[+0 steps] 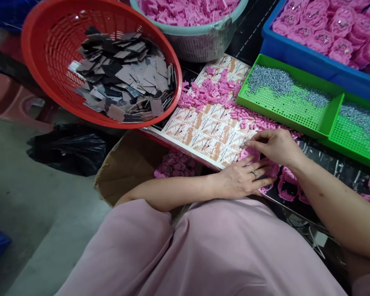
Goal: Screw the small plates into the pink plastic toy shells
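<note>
Left hand: the left hand is lying palm down at the near edge of the table, its fingers stretched out flat and pressing on a pink plastic piece; a ring is showing on one finger.
Right hand: the right hand is hovering just above and beyond the left one, its fingertips bunched together in a pinch at the top of the same pink piece; whether something small is sitting in the pinch is too fine to tell.
Pink piece: it is lying directly under both hands, partly on the printed card sheet that is spreading out beyond the left hand.
Other pink shells: more finished-looking pink shells are lying just right of the left fingertips, under the right forearm.
Small pink parts: a loose pile of small pink parts is sitting on the sheet well beyond both hands.
Green trays: two green perforated trays holding small metal pins are sitting just beyond the right hand.
Red basket: a red basket of dark flat chips is resting far beyond and left of the left hand.
Cardboard box: an open cardboard box is standing below the left forearm.
</note>
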The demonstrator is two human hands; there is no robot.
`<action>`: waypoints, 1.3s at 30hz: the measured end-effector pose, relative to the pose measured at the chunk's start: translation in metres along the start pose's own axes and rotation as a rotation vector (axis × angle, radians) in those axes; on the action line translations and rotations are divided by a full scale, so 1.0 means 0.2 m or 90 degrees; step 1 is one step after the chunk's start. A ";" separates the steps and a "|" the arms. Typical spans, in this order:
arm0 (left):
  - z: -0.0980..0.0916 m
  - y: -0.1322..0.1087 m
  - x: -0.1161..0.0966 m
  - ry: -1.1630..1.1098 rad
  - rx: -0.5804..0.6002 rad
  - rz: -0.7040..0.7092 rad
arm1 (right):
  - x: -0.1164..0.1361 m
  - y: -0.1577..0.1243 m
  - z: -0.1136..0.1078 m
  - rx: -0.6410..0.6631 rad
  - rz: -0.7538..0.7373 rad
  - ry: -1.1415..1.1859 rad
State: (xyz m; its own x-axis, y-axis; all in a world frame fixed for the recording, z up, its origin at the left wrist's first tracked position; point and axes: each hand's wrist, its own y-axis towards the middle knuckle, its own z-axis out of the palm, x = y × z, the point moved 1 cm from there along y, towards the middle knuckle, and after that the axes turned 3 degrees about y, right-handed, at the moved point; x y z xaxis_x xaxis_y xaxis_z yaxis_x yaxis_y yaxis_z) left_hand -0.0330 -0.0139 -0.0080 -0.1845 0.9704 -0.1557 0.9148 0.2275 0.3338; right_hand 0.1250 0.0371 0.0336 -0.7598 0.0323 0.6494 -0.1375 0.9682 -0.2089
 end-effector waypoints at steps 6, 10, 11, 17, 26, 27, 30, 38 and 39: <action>0.00 0.00 0.00 -0.013 -0.012 0.004 | 0.02 -0.01 0.04 -0.016 -0.040 -0.135; -0.01 0.00 0.00 0.002 -0.024 -0.004 | 0.01 -0.01 0.05 -0.055 0.000 -0.136; -0.01 0.00 0.00 0.008 -0.025 -0.004 | 0.00 -0.02 0.03 -0.076 -0.001 -0.108; -0.02 0.01 0.00 0.040 -0.011 0.001 | -0.08 -0.13 -0.21 -0.202 -0.123 -0.122; -0.02 0.00 0.00 0.059 -0.004 0.001 | -0.08 -0.13 -0.08 -0.083 -0.042 -0.442; -0.02 0.00 0.00 0.060 -0.006 0.000 | -0.07 -0.12 -0.07 -0.071 -0.041 -0.453; -0.02 0.00 0.00 0.063 -0.015 -0.002 | -0.06 -0.11 -0.09 -0.065 -0.037 -0.399; -0.01 0.01 -0.02 0.067 -0.059 -0.022 | -0.19 -0.20 -0.20 -0.028 0.038 0.119; -0.01 0.01 -0.02 0.067 -0.061 -0.022 | -0.20 -0.20 -0.20 -0.008 0.052 0.136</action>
State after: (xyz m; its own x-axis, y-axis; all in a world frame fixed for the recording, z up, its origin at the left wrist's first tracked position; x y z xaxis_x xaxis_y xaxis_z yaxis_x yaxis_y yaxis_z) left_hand -0.0318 -0.0167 -0.0045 -0.2565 0.9638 -0.0721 0.8699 0.2628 0.4174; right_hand 0.1859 0.0065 0.0448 -0.6159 0.1616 0.7711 -0.0712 0.9633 -0.2588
